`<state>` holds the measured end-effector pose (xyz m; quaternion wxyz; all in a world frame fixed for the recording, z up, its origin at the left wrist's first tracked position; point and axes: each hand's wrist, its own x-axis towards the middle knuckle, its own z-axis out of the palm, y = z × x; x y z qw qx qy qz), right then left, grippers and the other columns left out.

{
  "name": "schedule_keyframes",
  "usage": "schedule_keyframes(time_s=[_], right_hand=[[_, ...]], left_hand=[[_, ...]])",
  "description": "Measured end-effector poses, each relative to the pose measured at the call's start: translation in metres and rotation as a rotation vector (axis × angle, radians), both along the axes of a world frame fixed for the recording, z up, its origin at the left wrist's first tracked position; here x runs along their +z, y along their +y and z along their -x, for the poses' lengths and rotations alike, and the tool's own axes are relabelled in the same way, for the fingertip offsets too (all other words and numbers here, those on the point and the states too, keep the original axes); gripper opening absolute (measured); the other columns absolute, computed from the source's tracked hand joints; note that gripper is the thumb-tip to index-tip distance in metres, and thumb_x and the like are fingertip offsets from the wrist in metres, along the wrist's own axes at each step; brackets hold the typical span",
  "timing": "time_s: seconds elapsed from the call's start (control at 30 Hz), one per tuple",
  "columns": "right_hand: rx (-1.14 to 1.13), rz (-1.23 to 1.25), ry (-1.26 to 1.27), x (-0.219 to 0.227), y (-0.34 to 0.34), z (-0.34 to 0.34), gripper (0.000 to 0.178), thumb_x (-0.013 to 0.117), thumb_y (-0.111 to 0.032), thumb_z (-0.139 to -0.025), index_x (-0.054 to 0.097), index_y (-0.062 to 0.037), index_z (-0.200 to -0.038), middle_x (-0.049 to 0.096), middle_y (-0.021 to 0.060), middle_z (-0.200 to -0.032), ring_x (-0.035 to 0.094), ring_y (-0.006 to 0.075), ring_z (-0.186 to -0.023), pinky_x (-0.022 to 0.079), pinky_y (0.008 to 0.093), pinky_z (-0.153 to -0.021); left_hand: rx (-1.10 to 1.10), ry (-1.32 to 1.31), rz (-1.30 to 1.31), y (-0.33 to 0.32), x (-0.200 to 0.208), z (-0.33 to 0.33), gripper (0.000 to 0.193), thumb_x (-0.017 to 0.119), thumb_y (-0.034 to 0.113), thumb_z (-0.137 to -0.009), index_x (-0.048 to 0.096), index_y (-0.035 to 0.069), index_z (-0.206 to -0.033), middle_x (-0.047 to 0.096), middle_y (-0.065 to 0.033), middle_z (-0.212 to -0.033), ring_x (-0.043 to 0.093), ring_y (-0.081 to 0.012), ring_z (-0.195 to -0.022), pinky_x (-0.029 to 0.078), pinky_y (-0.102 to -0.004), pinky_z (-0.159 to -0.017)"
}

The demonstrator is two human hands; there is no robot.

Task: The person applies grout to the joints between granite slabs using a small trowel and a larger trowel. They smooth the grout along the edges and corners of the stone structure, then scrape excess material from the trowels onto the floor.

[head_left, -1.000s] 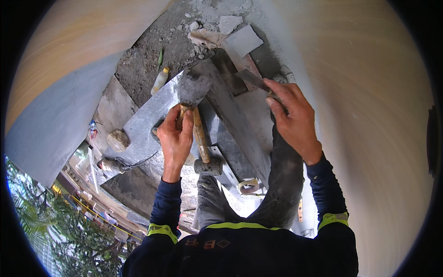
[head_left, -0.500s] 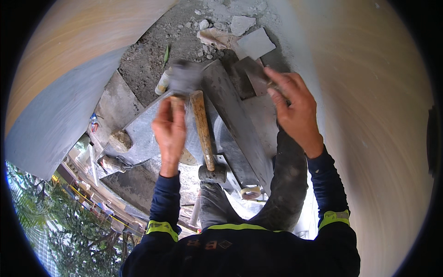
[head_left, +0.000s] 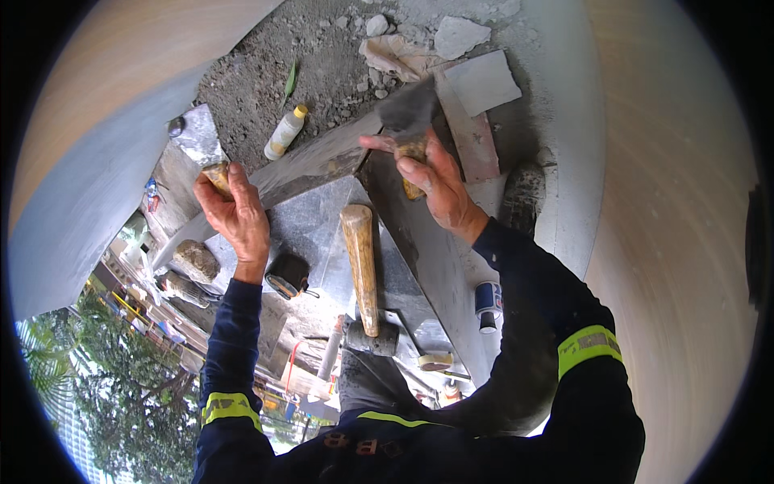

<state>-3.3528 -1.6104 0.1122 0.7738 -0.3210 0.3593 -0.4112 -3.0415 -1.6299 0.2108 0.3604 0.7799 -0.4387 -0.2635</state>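
Note:
My left hand [head_left: 234, 216] is closed on the wooden handle of a putty knife [head_left: 200, 139], whose pale, smeared blade points away from me. A small dark grey lump [head_left: 176, 127] shows at the blade's far left corner. My right hand [head_left: 442, 184] grips a second, wider scraper [head_left: 409, 106] by its wooden handle, index finger stretched out to the left. Its dark blade is slightly blurred, over the edge of a grey stone slab [head_left: 322, 218]. Between my hands and nearer to me lies a mallet [head_left: 360, 262] with a worn wooden handle and dark head.
A white bottle [head_left: 284, 137] with a yellow cap lies on the rubble beyond the slab. Around the slab are a dark tape measure [head_left: 288, 274], a stone lump [head_left: 196, 260], a tape roll [head_left: 435, 361] and a blue can [head_left: 488, 300]. Curved walls [head_left: 653, 210] rise on both sides.
My left hand with the putty knife has moved left, away from the right hand. The right hand has brought its scraper leftward over the slab edge. The view has shifted somewhat.

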Motion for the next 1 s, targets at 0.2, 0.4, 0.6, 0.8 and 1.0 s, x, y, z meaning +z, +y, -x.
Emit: schedule_keyframes(time_s=[0.2, 0.4, 0.6, 0.8, 1.0], right_hand=[[0.055, -0.201, 0.400, -0.069, -0.016, -0.012, 0.048, 0.059, -0.035, -0.117, 0.057, -0.0047, -0.155, 0.077, 0.0086, -0.132, 0.060, 0.0143, -0.092, 0.054, 0.0349, -0.091], [0.073, 0.010, -0.009, 0.015, 0.031, -0.002, 0.069, 0.061, -0.049, -0.115, 0.048, -0.0056, -0.167, 0.054, 0.0189, -0.173, 0.052, 0.0208, -0.154, 0.036, 0.0372, -0.130], [0.098, -0.037, 0.339, -0.099, 0.008, -0.018, 0.057, 0.053, -0.040, -0.120, 0.052, -0.0059, -0.165, 0.061, 0.0140, -0.167, 0.054, 0.0218, -0.153, 0.035, 0.0386, -0.130], [0.220, -0.109, 0.521, -0.150, -0.027, -0.021, 0.056, 0.057, -0.038, -0.119, 0.053, 0.0044, -0.155, 0.073, 0.0175, -0.143, 0.067, 0.0296, -0.129, 0.049, 0.0396, -0.111], [0.047, 0.119, 0.475, 0.019, -0.031, 0.009, 0.039, 0.073, -0.021, -0.111, 0.065, -0.0022, -0.144, 0.075, 0.0200, -0.118, 0.075, 0.0379, -0.104, 0.059, 0.0444, -0.090]], left_hand=[[-0.050, -0.035, -0.025, 0.002, -0.001, -0.002, 0.027, 0.073, 0.022, -0.115, 0.054, 0.006, -0.124, 0.055, 0.0037, -0.093, 0.047, -0.0023, -0.074, 0.043, -0.0215, -0.063], [-0.059, -0.056, -0.006, 0.003, -0.003, -0.001, 0.023, 0.071, 0.018, -0.116, 0.053, 0.009, -0.127, 0.055, 0.0041, -0.092, 0.044, -0.0017, -0.066, 0.037, -0.0214, -0.056], [-0.047, -0.022, -0.006, 0.008, -0.003, -0.002, 0.023, 0.070, 0.019, -0.116, 0.054, 0.010, -0.131, 0.054, 0.0044, -0.087, 0.043, -0.0015, -0.060, 0.033, -0.0214, -0.050], [-0.070, -0.013, 0.005, 0.004, -0.002, -0.002, 0.025, 0.069, 0.020, -0.117, 0.053, 0.008, -0.132, 0.055, 0.0039, -0.085, 0.045, -0.0023, -0.061, 0.035, -0.0218, -0.052], [-0.223, -0.300, 0.086, -0.005, 0.004, 0.011, 0.032, 0.081, 0.016, -0.109, 0.063, -0.001, -0.130, 0.067, -0.0005, -0.092, 0.061, -0.0109, -0.085, 0.053, -0.0289, -0.074]])
